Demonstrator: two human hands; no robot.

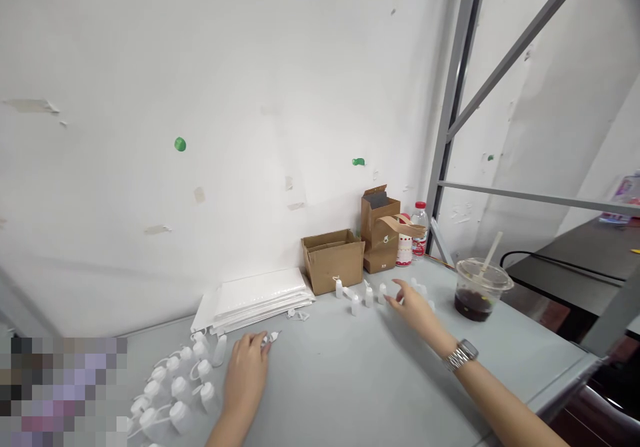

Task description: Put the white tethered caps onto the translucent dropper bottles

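My left hand (246,370) is low over the grey table with its fingers closed on a small white bottle cap, mostly hidden by the fingertips. The white tip of a cap (273,336) shows just beyond them. On the right, my right hand (415,308), with a watch on its wrist, has thumb and forefinger apart beside a small white dropper bottle (383,293). More small bottles (369,296) stand to its left, and several lie partly hidden behind the hand. Many capped white bottles (180,417) are grouped left of my left hand. Loose caps (299,314) lie near the middle.
A stack of white envelopes (260,298) lies against the wall beside an open cardboard box (334,263). Behind are a brown paper bag (381,237) and a red-capped bottle (419,223). A lidded drink cup (475,297) with a straw stands at right, near a metal frame (453,93).
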